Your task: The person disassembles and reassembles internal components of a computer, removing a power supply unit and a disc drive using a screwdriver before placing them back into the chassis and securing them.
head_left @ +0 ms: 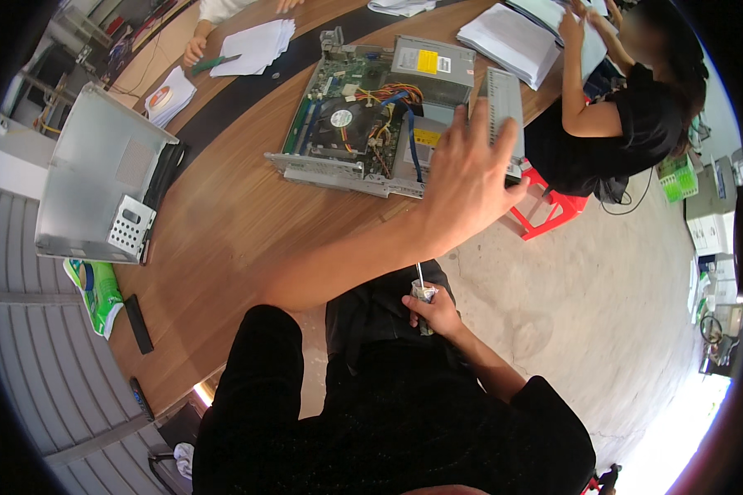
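Wooden tabletop (223,206) carries an open computer (343,120); its vented panel (506,95) runs lengthwise away from the nearer left hand (468,183), grip spread wide; the right hand (437,312) clutches a screwdriver (422,290).

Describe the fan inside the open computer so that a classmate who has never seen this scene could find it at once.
Start at the wooden table and find the open computer on it, with the left hand over its right end. Inside, look left of the coloured wires. The fan is black, set apart by the round white label at its centre.
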A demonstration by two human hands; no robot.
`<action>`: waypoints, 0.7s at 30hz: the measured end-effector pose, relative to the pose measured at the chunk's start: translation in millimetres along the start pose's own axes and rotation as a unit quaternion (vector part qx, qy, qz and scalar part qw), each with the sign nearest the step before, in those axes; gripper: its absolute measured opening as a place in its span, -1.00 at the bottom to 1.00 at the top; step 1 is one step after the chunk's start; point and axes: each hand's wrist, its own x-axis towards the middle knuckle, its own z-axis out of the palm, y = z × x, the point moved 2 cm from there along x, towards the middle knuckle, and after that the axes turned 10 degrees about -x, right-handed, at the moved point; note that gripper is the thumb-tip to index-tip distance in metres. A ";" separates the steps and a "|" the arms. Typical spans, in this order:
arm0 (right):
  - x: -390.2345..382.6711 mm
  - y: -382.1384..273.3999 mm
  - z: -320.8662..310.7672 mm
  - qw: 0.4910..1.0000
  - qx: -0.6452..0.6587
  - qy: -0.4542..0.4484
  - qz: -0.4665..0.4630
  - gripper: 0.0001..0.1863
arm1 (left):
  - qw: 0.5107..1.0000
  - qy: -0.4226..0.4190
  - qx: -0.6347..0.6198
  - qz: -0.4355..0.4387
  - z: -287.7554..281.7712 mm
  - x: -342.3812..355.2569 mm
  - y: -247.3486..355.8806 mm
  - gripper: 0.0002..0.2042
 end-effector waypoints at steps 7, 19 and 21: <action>1.0 -3.7 -3.8 1.000 0.015 -0.003 0.004 -0.73 | 0.984 -0.026 -0.140 -0.112 -28.0 -5.0 -36.1 -0.40; 6.2 -19.2 5.5 1.000 -0.010 -0.022 0.020 -0.71 | 0.886 -0.114 -0.350 -0.281 -60.4 -46.2 -102.9 -0.40; 6.8 -19.0 4.3 1.000 -0.002 -0.020 0.017 -0.71 | 0.946 -0.119 -0.201 -0.224 -70.7 -45.7 -99.0 -0.43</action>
